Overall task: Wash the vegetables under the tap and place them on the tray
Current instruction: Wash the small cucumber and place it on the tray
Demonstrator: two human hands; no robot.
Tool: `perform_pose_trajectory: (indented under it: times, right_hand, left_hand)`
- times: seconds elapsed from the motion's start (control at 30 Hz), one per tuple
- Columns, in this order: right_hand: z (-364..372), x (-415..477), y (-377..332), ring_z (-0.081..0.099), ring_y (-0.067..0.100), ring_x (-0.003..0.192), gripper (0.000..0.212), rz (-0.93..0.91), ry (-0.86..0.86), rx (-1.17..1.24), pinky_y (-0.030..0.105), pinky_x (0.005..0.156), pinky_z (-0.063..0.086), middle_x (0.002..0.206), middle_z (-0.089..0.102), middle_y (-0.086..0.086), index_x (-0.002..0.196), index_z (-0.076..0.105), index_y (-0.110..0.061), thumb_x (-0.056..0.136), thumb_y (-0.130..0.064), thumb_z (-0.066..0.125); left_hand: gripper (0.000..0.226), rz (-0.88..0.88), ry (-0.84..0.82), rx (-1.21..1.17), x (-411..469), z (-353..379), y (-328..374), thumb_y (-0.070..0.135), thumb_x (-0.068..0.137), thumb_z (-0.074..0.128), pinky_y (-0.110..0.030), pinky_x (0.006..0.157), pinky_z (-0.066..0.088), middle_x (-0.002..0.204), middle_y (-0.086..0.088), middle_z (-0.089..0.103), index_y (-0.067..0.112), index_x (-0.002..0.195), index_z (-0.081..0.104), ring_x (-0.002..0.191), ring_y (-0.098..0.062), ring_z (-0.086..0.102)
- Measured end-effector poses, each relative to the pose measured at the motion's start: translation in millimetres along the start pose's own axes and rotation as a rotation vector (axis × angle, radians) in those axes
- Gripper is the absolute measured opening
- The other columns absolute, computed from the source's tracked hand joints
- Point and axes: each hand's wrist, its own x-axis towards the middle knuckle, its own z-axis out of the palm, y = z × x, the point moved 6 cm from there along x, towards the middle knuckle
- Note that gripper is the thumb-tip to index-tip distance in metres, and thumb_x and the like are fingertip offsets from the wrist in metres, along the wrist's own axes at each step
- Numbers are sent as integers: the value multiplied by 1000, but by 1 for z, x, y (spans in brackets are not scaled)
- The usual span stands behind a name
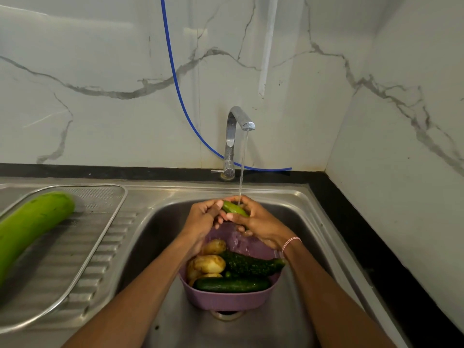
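Observation:
Water runs from the chrome tap (237, 126) onto a small light green vegetable (234, 208). My left hand (203, 218) and my right hand (253, 219) both grip it above the sink (160, 247). Below my hands a purple basket (226, 298) stands in the sink, holding potatoes (212, 263), a bumpy dark green gourd (251, 264) and a dark cucumber (232, 285). On the drainboard at left lies a metal mesh tray (100, 197) with a large pale green gourd (27, 224) on it.
A blue hose (175, 79) hangs down the marble wall behind the tap. A black counter edge (351, 222) runs along the right side of the sink. The sink drain (226, 315) sits just under the basket.

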Motion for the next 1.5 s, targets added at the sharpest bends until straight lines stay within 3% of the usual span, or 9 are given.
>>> perform_pose_trajectory:
  times: [0.13, 0.27, 0.47, 0.57, 0.67, 0.77, 1.0, 1.33, 1.5]
  right_hand:
    - [-4, -2, -4, 46, 6, 55, 28, -25, 107, -175, 21, 48, 40, 84, 67, -1, 136, 65, -26, 110, -29, 54]
    - [-9, 3, -6, 71, 24, 79, 67, 34, 328, -475, 46, 85, 60, 86, 73, 9, 98, 72, -11, 107, -64, 32]
    - [-12, 0, -7, 59, 17, 60, 77, 110, 414, -641, 36, 68, 50, 65, 63, 4, 65, 60, -14, 98, -79, 34]
    - [-12, -2, -6, 60, 7, 50, 63, 26, 440, -427, 27, 61, 54, 56, 67, -1, 79, 77, -5, 96, -64, 61]
    - [-15, -7, -6, 72, 15, 65, 25, -57, 408, -38, 21, 59, 59, 85, 80, 7, 107, 78, -5, 89, -22, 83]
    - [-19, -7, -4, 80, 27, 92, 39, -84, 346, 131, 29, 74, 66, 108, 79, 15, 118, 73, -2, 82, 2, 84]
    - [-18, -5, -8, 79, 21, 94, 40, -143, 347, -139, 32, 83, 65, 99, 81, 7, 107, 78, -9, 71, -15, 96]
    - [-13, -7, 0, 72, 34, 118, 31, 4, 74, 312, 42, 100, 60, 123, 74, 24, 131, 67, 2, 111, -8, 46]
    - [-21, -9, -4, 76, 32, 108, 22, -34, 204, 301, 35, 85, 66, 115, 78, 20, 119, 72, 5, 104, -8, 61]
  left_hand:
    - [21, 14, -43, 17, -2, 5, -1, 6, 102, 59, -19, 60, 51, 77, -6, 68, 12, 115, 74, 65, -8, 59]
    - [19, 42, -27, 79, -1, 5, 1, 18, 99, 65, -27, 68, 57, 80, -6, 70, 11, 116, 72, 70, -15, 64]
    - [32, 33, -63, 234, 0, 10, -4, 38, 96, 69, -39, 74, 64, 86, -13, 77, 13, 112, 59, 73, -26, 74]
    - [31, 60, -27, 259, 2, 4, -7, 35, 94, 72, -41, 77, 64, 90, -11, 78, 13, 109, 58, 77, -29, 78]
    - [22, 38, 75, 159, 4, -3, -10, 26, 94, 72, -40, 73, 64, 92, -17, 75, 13, 106, 59, 74, -27, 77]
    - [23, 2, 100, 89, 2, -5, -8, 27, 97, 68, -33, 67, 64, 82, -19, 76, 13, 115, 68, 71, -29, 77]
    - [40, -83, 30, 90, -6, 4, -3, 36, 100, 63, -32, 61, 65, 76, -22, 76, -3, 103, 73, 70, -35, 77]
    - [35, -143, -55, 20, -3, -13, -8, 24, 111, 40, -25, 64, 61, 81, -19, 76, 2, 115, 66, 70, -22, 74]
    - [28, -160, -151, -125, -5, -8, -8, 16, 107, 49, -28, 76, 64, 98, -24, 77, 5, 123, 69, 87, -27, 77]
